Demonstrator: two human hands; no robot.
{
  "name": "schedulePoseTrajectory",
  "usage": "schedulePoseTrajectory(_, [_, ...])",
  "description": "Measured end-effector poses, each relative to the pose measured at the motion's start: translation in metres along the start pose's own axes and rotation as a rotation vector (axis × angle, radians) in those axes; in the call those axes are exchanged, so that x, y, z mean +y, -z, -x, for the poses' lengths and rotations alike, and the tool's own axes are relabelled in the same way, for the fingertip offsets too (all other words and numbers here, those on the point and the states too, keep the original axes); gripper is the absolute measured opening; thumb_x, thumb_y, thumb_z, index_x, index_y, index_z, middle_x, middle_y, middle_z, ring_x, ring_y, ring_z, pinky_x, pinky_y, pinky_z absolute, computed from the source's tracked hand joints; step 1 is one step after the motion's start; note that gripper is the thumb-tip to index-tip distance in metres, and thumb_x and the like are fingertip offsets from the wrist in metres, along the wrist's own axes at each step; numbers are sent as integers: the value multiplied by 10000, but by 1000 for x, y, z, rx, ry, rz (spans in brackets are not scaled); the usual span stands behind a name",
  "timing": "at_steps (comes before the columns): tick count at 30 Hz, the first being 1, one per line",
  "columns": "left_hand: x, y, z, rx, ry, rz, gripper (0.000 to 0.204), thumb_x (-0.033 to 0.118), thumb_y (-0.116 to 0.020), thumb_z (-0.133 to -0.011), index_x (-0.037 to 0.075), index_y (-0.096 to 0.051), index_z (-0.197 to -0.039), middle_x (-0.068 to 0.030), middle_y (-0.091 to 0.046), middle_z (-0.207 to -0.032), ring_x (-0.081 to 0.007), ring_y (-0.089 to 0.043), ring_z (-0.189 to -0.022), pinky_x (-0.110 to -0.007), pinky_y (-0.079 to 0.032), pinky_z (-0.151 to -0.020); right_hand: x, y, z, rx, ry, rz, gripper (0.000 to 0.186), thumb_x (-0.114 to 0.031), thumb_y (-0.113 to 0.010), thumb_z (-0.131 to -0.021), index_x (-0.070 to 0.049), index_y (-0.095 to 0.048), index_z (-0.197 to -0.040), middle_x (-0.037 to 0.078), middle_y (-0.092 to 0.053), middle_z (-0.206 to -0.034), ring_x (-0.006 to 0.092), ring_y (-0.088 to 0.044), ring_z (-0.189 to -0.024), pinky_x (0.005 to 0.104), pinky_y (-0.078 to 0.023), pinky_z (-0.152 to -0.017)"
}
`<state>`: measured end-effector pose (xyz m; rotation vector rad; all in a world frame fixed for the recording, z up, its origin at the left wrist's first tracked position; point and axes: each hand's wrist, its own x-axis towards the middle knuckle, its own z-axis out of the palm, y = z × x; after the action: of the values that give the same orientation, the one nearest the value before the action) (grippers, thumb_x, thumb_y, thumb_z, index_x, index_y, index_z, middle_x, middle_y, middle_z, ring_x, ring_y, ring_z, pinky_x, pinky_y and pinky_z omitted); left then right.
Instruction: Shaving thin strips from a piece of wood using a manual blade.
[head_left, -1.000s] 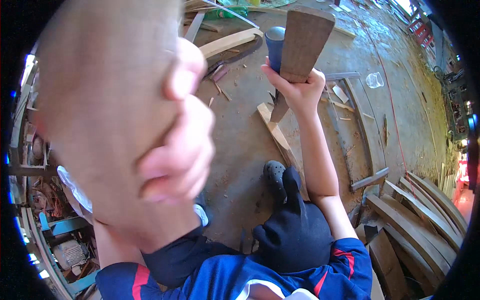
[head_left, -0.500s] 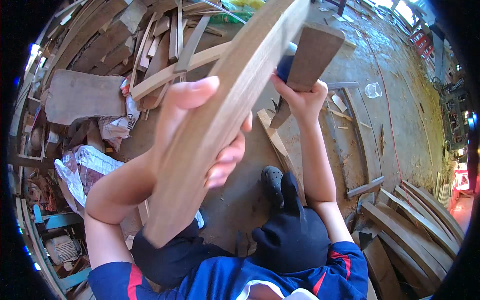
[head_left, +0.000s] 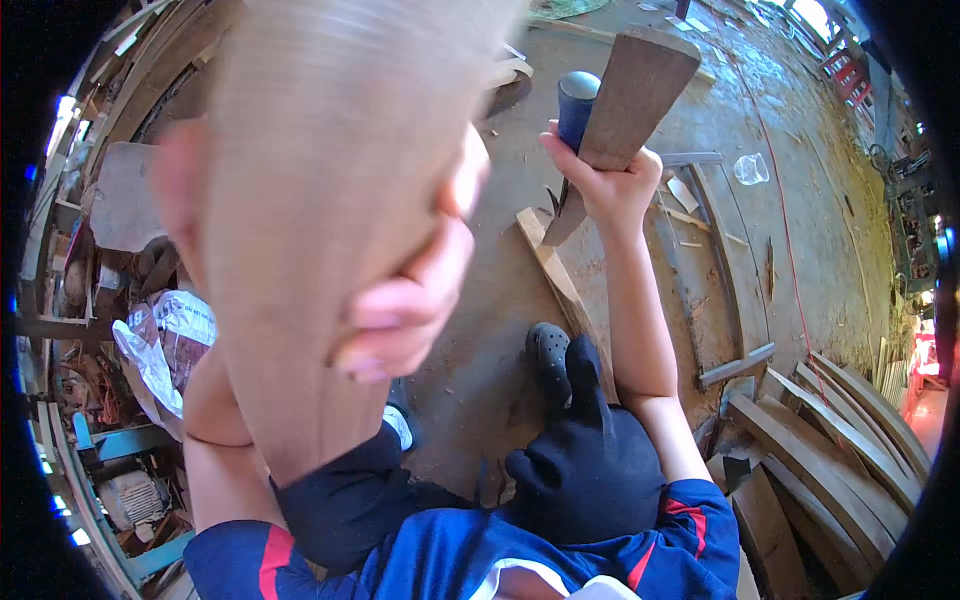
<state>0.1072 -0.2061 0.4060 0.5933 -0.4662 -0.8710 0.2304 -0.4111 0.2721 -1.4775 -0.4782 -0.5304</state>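
Long pale-brown wooden board [head_left: 320,230], broad above and narrower toward its lower end, is held up before us, so near our eyes that its surface blurs. Our left hand [head_left: 420,280] grips it, the fingers curled around its right edge and the thumb side a smear along its left. The board's lower end is in front of our left leg in black trousers [head_left: 350,500], though we cannot tell whether they touch.

Our right hand [head_left: 615,190] is held out ahead, well apart from the board, its fingers closed on two things side by side: a dark-blue cylindrical handle with a rounded grey cap [head_left: 576,112] and a dark-brown wooden wedge [head_left: 640,95], wide end uppermost. Below that hand we see a brown tapering tip, and we cannot tell which piece it belongs to.

Beneath, on the grey concrete floor [head_left: 470,360], lies a pale narrow wooden strip [head_left: 562,280], near our black perforated clog [head_left: 550,360]. Farther right we have a clear plastic cup [head_left: 750,169], a thin red cord [head_left: 790,250] and a stack of curved brown timbers [head_left: 820,470]; at our left, a grey ribbed motor [head_left: 132,500] sits by a teal metal frame [head_left: 130,445]
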Motion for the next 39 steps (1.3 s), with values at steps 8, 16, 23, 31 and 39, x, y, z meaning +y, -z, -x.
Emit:
schedulePoseTrajectory(8, [7, 6, -10, 112, 190, 215, 863, 677, -591, -841, -13, -307, -1275, -130, -545, -828, -249, -588, -644, -410, -499, -585, -2, 4, 1, 1, 42, 51, 245, -190, -876, -700, -6, -730, -773, -12, -680, -654, 34, -589, -602, 220, -489, -572])
schedulePoseTrajectory(16, [-2, 9, -11, 149, 94, 126, 849, 697, -544, -826, -3, -384, -1281, -181, -571, -908, -281, -601, -703, -402, -507, -626, 0, -1, 1, -29, 16, 2, 234, -171, -875, -699, -5, -736, -787, -11, -690, -674, 38, -613, -622, 215, -495, -579])
schedulePoseTrajectory(23, [26, -1, -26, -367, -10, -102, 741, 527, -695, -813, 53, -372, -1283, -165, -579, -846, -317, -630, -693, -463, -522, -634, 5, -6, -1, -26, 17, -1, 241, -166, -875, -699, -2, -743, -817, -4, -704, -707, 37, -619, -650, 215, -506, -602])
schedulePoseTrajectory(31, [-1, -2, 4, 110, 64, 1, 819, 663, -595, -813, -14, -396, -1228, -162, -554, -771, -268, -584, -603, -389, -498, -567, 6, -4, 1, -1, -23, -34, 242, -171, -872, -699, 1, -733, -797, -11, -691, -685, 37, -604, -635, 227, -502, -591])
schedulePoseTrajectory(39, [-5, 2, -6, 393, 240, 108, 847, 633, -668, -775, -25, -377, -1221, -143, -545, -741, -247, -577, -566, -367, -491, -512, 6, 3, -2, -3, 24, -4, 249, -181, -871, -698, -8, -744, -823, -10, -704, -719, 40, -615, -661, 225, -510, -615])
